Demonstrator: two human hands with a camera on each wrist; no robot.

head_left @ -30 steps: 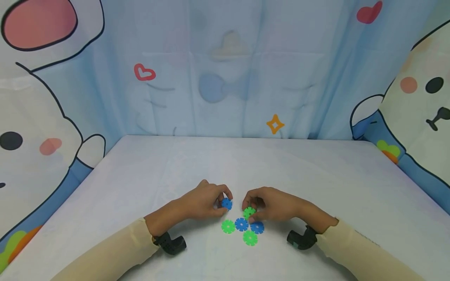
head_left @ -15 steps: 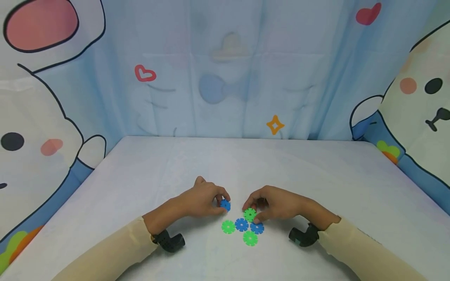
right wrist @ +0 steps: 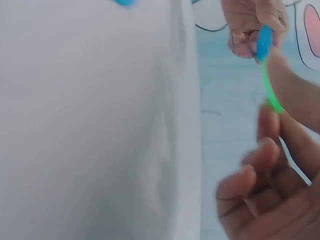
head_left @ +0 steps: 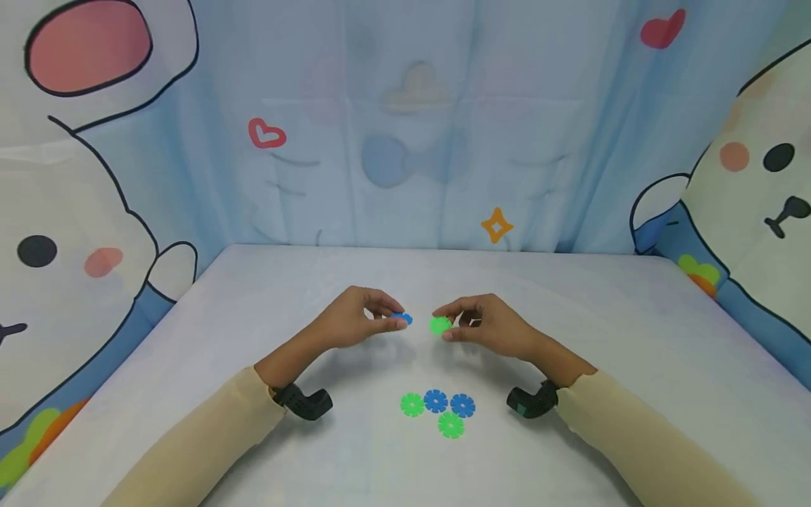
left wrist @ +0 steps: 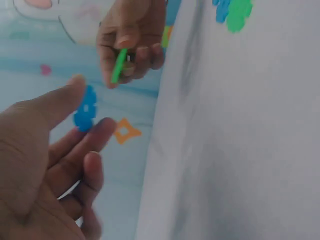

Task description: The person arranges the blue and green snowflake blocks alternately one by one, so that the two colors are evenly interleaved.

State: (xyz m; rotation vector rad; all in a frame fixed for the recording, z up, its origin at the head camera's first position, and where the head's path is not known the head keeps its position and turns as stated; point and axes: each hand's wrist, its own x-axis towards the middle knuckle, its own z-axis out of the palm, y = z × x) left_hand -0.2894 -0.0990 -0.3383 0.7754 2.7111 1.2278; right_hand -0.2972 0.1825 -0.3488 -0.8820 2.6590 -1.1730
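My left hand (head_left: 355,317) pinches a blue notched disc (left wrist: 86,109) between thumb and fingers, raised above the table. Facing it, my right hand (head_left: 497,326) pinches a green notched disc (head_left: 440,325) by its edges, also off the surface. A small gap separates the two discs in the head view. Nearer the front of the table lie a green disc (head_left: 412,405), a blue disc (head_left: 436,401), another blue disc (head_left: 463,405) and a lower green disc (head_left: 451,425), grouped close together.
The white-covered table (head_left: 538,282) reaches back to a light blue curtain (head_left: 405,176) printed with cartoon animals. Dark wrist cameras, such as the left one (head_left: 307,403) and the right one (head_left: 533,401), are strapped below the hands.
Both hands have risen and moved away from the front group. The right hand has lifted its green disc from beside the others; the left still holds the blue disc, now tilted flatter.
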